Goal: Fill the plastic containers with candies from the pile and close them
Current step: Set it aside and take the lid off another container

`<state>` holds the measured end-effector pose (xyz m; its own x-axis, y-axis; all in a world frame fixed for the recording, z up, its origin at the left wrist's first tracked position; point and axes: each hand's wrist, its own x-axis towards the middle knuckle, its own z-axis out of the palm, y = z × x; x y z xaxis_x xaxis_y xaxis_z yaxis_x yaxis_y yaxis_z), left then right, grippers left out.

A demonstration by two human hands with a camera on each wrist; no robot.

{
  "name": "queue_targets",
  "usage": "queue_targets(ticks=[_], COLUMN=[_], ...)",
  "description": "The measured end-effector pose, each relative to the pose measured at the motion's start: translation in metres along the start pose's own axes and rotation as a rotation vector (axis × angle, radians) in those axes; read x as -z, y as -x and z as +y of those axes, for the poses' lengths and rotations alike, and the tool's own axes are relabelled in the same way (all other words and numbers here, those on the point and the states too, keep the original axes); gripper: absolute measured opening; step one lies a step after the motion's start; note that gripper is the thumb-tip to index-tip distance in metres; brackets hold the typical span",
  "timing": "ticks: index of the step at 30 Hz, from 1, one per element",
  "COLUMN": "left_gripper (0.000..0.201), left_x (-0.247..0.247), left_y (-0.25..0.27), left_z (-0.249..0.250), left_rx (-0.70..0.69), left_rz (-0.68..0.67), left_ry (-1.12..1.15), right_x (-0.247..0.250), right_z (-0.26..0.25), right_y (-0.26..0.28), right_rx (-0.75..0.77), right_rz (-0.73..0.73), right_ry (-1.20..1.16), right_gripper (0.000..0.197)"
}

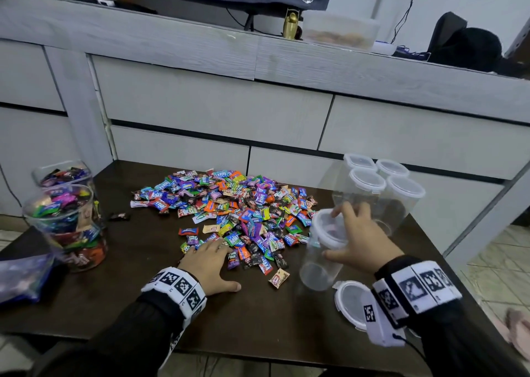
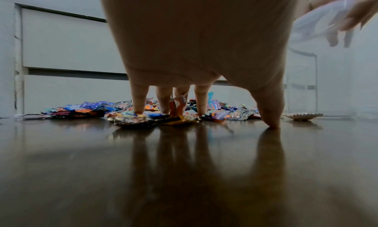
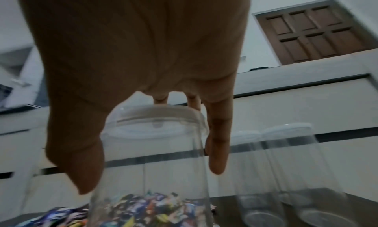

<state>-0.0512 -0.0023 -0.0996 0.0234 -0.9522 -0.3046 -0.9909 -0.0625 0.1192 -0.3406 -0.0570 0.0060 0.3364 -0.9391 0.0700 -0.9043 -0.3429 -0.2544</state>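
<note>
The right hand (image 1: 362, 239) is wrapped around the rim of a tall clear plastic container (image 1: 322, 250), tilted with its mouth towards the heap of bright wrapped candies (image 1: 226, 213) spread over the middle of the dark wooden table (image 1: 258, 319). The left hand (image 1: 208, 263) lies flat, fingers straight, on the pile's near edge, holding nothing. To fill well, I would bring the mouth low against the pile and sweep candies in with the flat hand. The loose white-rimmed round lid (image 1: 351, 302) waits by the near right edge; four lidded clear jars (image 1: 381, 187) stand at the far right corner.
</note>
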Motion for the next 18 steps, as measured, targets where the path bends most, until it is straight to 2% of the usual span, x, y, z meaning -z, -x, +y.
queue_targets(ticks=[5,8,14,16,18], left_gripper=[0.093,0.092,0.099,0.108,0.120], left_x=[-0.001,-0.001,0.006,0.015,0.027], left_y=[-0.002,-0.002,0.001,0.006,0.013], left_z=[-0.002,-0.004,-0.016,-0.020,-0.017], left_rx=[-0.014,-0.038,-0.146,-0.217,-0.310], left_rz=[-0.001,0.013,0.003,0.010,0.034], left_ry=[0.005,0.038,0.061,0.141,0.331], right_x=[-0.011,-0.022,-0.030,-0.030,-0.030], right_z=[-0.043,-0.065,-0.085,-0.085,-0.085], right_y=[0.018,0.016,0.003,0.000,0.000], right_rx=[0.282,0.385,0.407,0.411,0.419], right_rz=[-0.057,-0.064,-0.072,-0.072,-0.075], right_ry=[-0.111,-0.134,-0.136,-0.138,-0.139], right_gripper=[0.072,0.071,0.074,0.075,0.075])
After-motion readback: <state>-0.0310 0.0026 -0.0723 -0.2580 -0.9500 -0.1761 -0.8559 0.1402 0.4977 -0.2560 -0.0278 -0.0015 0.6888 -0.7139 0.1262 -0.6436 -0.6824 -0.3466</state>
